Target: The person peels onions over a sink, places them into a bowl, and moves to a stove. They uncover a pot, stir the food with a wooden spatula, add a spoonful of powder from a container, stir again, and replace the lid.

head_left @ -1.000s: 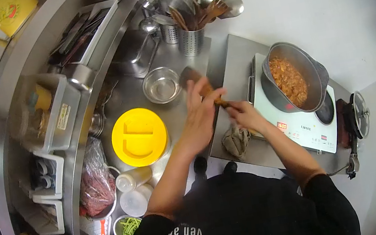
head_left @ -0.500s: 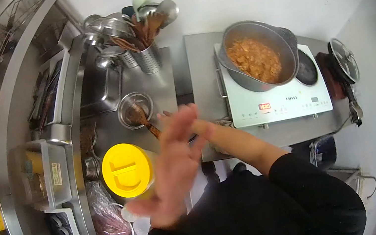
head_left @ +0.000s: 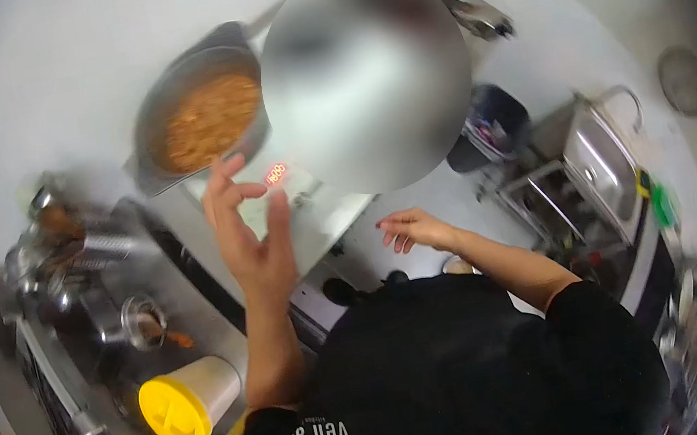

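Observation:
My left hand (head_left: 250, 230) is raised over the near edge of the pale induction cooktop (head_left: 324, 208), fingers apart and thumb spread, with nothing visible in it. Just beyond its fingertips stands a grey pot (head_left: 153, 149) holding a chunky orange-brown stew (head_left: 215, 120). My right hand (head_left: 418, 230) hangs in front of the cooktop, over the floor. Its fingers are loosely bent and apart, and I see nothing held. A blurred round patch hides the cooktop's right part.
Left, on the steel counter, are a tub with a yellow lid (head_left: 176, 411), a small metal bowl (head_left: 143, 321) and a utensil holder (head_left: 106, 246). A dark bin (head_left: 489, 126) and steel sink (head_left: 606, 172) are to the right. Lids or pans (head_left: 470, 5) lie beyond the cooktop.
My view has swung right, so the pot and cooktop now appear further left. My hands, which overlapped near the yellow-lidded tub, have come apart, the left one now at the cooktop.

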Demonstrator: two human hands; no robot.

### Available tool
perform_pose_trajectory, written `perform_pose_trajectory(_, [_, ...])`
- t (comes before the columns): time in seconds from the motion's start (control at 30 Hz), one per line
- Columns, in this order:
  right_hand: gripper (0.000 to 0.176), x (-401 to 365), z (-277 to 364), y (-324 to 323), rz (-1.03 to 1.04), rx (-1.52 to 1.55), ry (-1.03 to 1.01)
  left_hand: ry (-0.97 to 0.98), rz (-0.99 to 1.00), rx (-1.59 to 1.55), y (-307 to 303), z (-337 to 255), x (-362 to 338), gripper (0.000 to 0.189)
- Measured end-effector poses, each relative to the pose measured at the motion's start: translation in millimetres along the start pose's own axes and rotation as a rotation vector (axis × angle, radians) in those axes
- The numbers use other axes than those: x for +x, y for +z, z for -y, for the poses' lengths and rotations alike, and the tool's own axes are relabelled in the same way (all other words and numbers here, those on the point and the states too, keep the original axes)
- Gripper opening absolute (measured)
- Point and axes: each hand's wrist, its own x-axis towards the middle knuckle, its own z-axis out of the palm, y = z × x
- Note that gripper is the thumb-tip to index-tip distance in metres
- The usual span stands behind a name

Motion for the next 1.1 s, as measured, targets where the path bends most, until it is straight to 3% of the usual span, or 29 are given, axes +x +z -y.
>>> perform_pose_trajectory(0.03, [0.040, -26.1, -11.2, -18.2, -0.107, 0.120, 0.005, 0.108, 0.100, 0.233, 22.5, 4.3, 10.1, 0.042])
perform_pose_trajectory(0.07, [0.039, -47.9, -23.5, -35.4, -0.207, 0.229, 0.001, 0.109, 0.134, 0.211, 51.3, 4.6, 20.4, 0.042])
perform_pose_trajectory(0.13, [0.037, -85.6, -57.0, -67.3, -0.347, 0.345, -0.010, 0.001, -0.015, -0.242, 105.3, 1.8, 46.2, 0.047])
perform_pose_trajectory(0.27, [0.035, -141.0, -124.4, -104.8, -0.615, 0.676, -0.085, -0.027, 0.124, -0.185, 196.5, -2.4, 127.5, 0.071])
perform_pose_trajectory(0.33, [0.039, -152.0, -148.7, -114.0, -0.701, 0.766, -0.071, -0.145, 0.263, -0.099, 246.7, 7.8, 176.4, 0.079])
perform_pose_trajectory(0.47, [0.046, -147.5, -94.1, -121.4, -0.616, 0.795, -0.209, 0.067, 0.288, 0.245, 359.8, 68.1, 271.7, 0.064])
perform_pose_trajectory(0.6, [0.044, -129.4, -19.5, -137.3, -0.503, 0.644, -0.385, -0.011, 0.420, 0.401, 439.7, 136.7, 356.9, 0.048])
perform_pose_trajectory(0.67, [0.040, -122.2, 10.5, -154.6, -0.398, 0.509, -0.405, -0.092, 0.370, 0.429, 480.7, 179.6, 395.1, 0.047])
perform_pose_trajectory(0.77, [0.036, -100.1, 55.6, -189.4, -0.282, 0.366, -0.425, -0.088, 0.370, 0.494, 518.0, 227.5, 433.8, 0.046])
perform_pose_trajectory(0.83, [0.035, -87.5, 81.1, -207.1, -0.354, 0.343, -0.451, 0.038, 0.329, 0.588, 544.3, 268.6, 451.9, 0.045])
perform_pose_trajectory(0.9, [0.035, -75.5, 75.0, -220.3, -0.411, 0.372, -0.480, 0.064, 0.333, 0.667, 556.6, 289.8, 465.6, 0.045])
perform_pose_trajectory(0.97, [0.035, -69.6, 60.9, -226.9, -0.457, 0.415, -0.493, 0.122, 0.688, 0.708, 555.2, 297.5, 477.7, 0.051])
perform_pose_trajectory(1.1, [0.035, -69.2, 40.5, -230.5, -0.484, 0.470, -0.332, 0.109, 0.571, 0.692, 554.2, 297.1, 467.9, 0.045])
